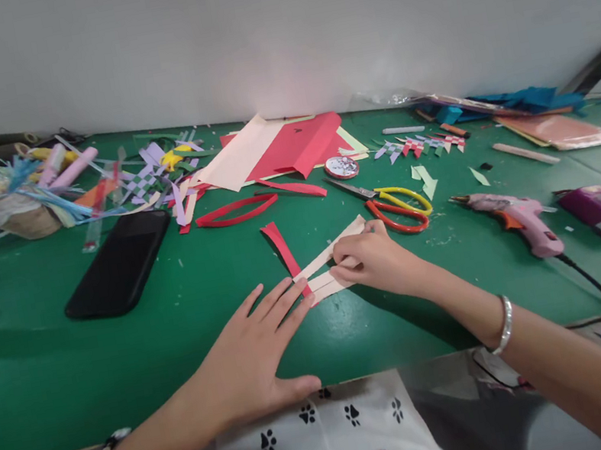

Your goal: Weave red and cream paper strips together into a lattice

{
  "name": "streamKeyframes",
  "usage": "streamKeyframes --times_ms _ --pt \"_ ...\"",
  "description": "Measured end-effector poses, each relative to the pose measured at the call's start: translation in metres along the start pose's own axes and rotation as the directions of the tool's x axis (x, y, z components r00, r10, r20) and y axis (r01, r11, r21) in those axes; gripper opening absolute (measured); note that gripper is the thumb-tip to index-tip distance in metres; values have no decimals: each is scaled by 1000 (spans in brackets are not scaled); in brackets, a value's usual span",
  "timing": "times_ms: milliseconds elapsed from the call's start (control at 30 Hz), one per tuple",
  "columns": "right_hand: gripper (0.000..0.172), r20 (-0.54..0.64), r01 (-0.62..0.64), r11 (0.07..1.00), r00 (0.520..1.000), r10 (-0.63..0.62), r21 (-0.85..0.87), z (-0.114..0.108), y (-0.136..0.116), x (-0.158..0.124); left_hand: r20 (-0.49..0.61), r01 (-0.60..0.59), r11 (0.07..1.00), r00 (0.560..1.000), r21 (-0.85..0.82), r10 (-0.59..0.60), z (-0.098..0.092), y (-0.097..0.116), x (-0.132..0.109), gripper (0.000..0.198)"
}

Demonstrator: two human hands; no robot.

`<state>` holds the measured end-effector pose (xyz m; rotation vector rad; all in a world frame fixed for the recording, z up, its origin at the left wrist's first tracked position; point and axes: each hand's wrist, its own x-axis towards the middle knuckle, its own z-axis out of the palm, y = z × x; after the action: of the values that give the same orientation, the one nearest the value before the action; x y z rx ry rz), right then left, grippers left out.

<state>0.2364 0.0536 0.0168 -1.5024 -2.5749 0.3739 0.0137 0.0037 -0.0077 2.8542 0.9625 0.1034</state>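
My left hand (253,350) lies flat on the green table (142,354), fingers stretched out, its fingertips pressing the end of some peach paper strips (334,250). A folded red paper strip (281,248) crosses under those strips and angles away to the upper left. My right hand (370,259) is closed in a pinch on the peach strips, just right of the left fingertips.
Scissors with yellow and red handles (396,206) lie beyond my right hand. A pink glue gun (514,218) with its cord sits to the right, a black phone (118,265) to the left. Red and peach paper sheets (287,146), loose strips and woven paper pieces crowd the back.
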Motion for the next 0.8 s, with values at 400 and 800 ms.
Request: streamKeyframes --times_ms 400,800 --pt "19 -85 110 983 989 -123 -146 -4 -4 -2 29 -53 999 998 -9 53 -1 -5 -1 77" --pt "20 13 258 965 966 -259 55 -1 -16 -7 44 -47 999 998 -27 48 -3 -9 -2 79"
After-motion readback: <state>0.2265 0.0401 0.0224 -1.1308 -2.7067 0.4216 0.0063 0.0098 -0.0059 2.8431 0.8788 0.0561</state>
